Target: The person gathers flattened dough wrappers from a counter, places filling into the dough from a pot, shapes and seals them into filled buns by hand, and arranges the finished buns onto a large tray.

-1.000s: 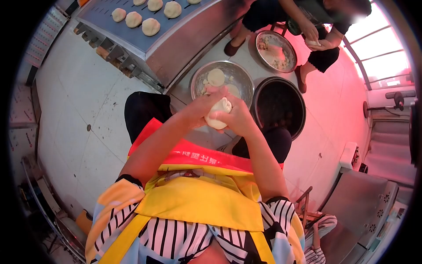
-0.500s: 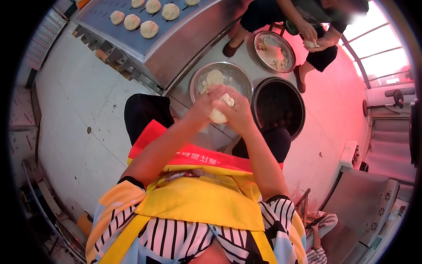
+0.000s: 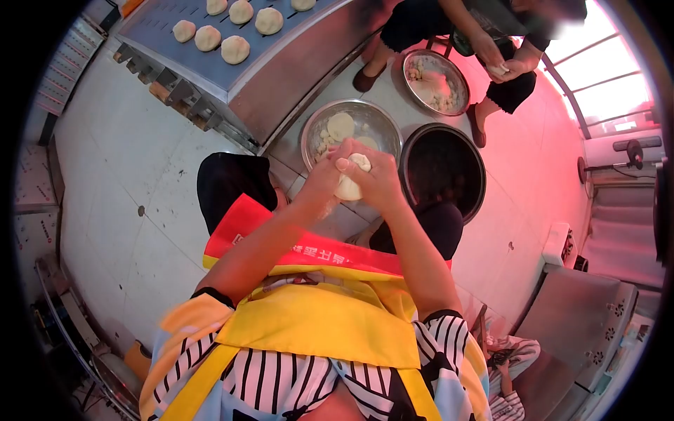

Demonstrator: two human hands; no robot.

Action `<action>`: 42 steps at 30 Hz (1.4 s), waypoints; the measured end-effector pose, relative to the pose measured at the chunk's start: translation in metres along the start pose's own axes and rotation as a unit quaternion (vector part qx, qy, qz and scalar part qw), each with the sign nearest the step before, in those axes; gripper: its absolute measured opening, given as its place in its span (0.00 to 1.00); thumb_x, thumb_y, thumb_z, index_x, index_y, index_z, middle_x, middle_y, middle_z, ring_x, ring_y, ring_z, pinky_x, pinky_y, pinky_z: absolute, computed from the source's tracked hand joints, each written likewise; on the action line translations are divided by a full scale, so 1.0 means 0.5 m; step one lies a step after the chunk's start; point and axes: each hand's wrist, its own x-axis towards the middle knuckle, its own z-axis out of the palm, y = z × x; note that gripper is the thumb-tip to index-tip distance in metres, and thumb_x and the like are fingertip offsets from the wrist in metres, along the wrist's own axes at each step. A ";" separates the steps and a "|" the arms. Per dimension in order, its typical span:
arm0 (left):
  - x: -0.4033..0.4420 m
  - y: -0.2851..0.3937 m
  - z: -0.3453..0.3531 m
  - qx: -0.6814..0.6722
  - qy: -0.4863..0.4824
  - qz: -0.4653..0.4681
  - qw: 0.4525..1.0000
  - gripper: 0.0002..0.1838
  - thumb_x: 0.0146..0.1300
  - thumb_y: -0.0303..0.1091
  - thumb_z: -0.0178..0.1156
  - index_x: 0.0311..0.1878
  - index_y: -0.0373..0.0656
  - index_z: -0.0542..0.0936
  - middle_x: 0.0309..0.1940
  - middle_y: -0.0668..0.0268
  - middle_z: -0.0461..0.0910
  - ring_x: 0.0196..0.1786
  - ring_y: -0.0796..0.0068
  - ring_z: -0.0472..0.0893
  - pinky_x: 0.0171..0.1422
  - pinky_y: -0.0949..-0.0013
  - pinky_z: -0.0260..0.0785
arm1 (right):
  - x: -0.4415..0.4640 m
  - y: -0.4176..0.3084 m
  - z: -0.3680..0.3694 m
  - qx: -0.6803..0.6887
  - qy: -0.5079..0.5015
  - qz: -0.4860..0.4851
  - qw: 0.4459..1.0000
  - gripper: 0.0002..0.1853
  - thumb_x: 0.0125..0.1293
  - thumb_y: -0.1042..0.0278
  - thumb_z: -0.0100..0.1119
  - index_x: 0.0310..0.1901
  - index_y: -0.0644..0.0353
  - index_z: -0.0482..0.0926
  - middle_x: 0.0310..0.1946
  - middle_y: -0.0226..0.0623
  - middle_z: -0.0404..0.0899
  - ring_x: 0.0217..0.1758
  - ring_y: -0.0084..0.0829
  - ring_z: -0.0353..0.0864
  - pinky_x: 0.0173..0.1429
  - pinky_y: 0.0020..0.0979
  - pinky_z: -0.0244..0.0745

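Between my two hands is a soft white ball of dough [image 3: 348, 189], its gathered top poking up between thumbs and fingers. My left hand [image 3: 324, 175] is closed against one side of it, and my right hand [image 3: 382, 179] wraps the other side. Both are above the near rim of a steel bowl [image 3: 390, 130]. Inside that bowl lie a flat round of dough [image 3: 340, 126] and small pale lumps. The undersides of my fingers are hidden.
Right of the bowl stands a dark round tub [image 3: 444, 172]. Beyond it, a seated person's hands [image 3: 502, 64] work dough beside another steel bowl [image 3: 467, 98]. Several dough balls [image 3: 235, 49] sit on a metal counter [image 3: 260, 91] at upper left. A yellow and red apron [image 3: 316, 316] covers my lap.
My fingers have shifted around the dough, and my left hand has drawn in closer over its top. The dough stays in about the same place.
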 end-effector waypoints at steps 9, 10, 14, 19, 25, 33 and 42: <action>-0.005 0.016 0.001 0.034 0.015 -0.008 0.999 0.29 0.68 0.60 0.47 0.56 0.43 0.69 0.49 0.62 0.75 0.50 0.69 0.79 0.49 0.64 0.76 | -0.001 -0.004 0.009 -0.004 0.018 -0.041 0.999 0.16 0.60 0.60 0.63 0.43 0.65 0.81 0.39 0.37 0.81 0.43 0.25 0.79 0.56 0.34 0.74; -0.008 0.009 0.016 0.011 0.061 0.026 0.998 0.29 0.67 0.60 0.48 0.57 0.43 0.68 0.49 0.62 0.75 0.50 0.69 0.79 0.50 0.64 0.76 | 0.002 0.009 0.011 -0.042 0.036 -0.056 0.997 0.16 0.60 0.60 0.64 0.43 0.65 0.81 0.40 0.37 0.81 0.43 0.26 0.79 0.56 0.34 0.74; 0.000 0.029 -0.042 0.044 -0.101 -0.074 0.991 0.29 0.68 0.59 0.48 0.58 0.44 0.68 0.51 0.63 0.74 0.53 0.70 0.77 0.52 0.65 0.75 | -0.011 -0.008 0.013 0.039 0.004 0.002 0.999 0.16 0.59 0.61 0.64 0.43 0.65 0.82 0.42 0.37 0.81 0.45 0.27 0.79 0.59 0.34 0.72; -0.011 -0.001 -0.005 0.021 0.025 0.044 0.998 0.28 0.68 0.58 0.48 0.59 0.44 0.68 0.52 0.63 0.73 0.55 0.70 0.76 0.54 0.65 0.74 | 0.007 0.033 0.011 -0.056 0.043 -0.038 0.997 0.19 0.61 0.60 0.64 0.49 0.64 0.80 0.48 0.36 0.80 0.47 0.24 0.78 0.55 0.29 0.72; 0.001 0.036 -0.042 0.081 -0.061 -0.102 0.990 0.27 0.69 0.56 0.49 0.59 0.44 0.67 0.53 0.66 0.72 0.56 0.73 0.75 0.55 0.65 0.74 | -0.009 -0.013 0.009 0.096 -0.009 0.074 0.993 0.19 0.59 0.61 0.65 0.47 0.65 0.80 0.47 0.37 0.80 0.45 0.28 0.78 0.58 0.31 0.70; 0.003 0.028 -0.046 0.047 -0.051 -0.069 0.995 0.26 0.69 0.55 0.50 0.60 0.46 0.66 0.53 0.66 0.72 0.54 0.71 0.76 0.51 0.62 0.76 | -0.002 0.004 0.011 0.049 -0.004 -0.014 0.999 0.19 0.59 0.62 0.64 0.48 0.65 0.79 0.43 0.38 0.79 0.42 0.24 0.76 0.51 0.28 0.72; -0.001 0.024 -0.031 0.032 -0.040 -0.060 0.997 0.27 0.68 0.56 0.50 0.60 0.47 0.67 0.53 0.65 0.72 0.54 0.69 0.76 0.54 0.61 0.74 | -0.001 0.042 0.020 -0.007 0.062 -0.048 0.997 0.18 0.59 0.61 0.65 0.47 0.65 0.80 0.36 0.38 0.80 0.41 0.26 0.78 0.47 0.29 0.72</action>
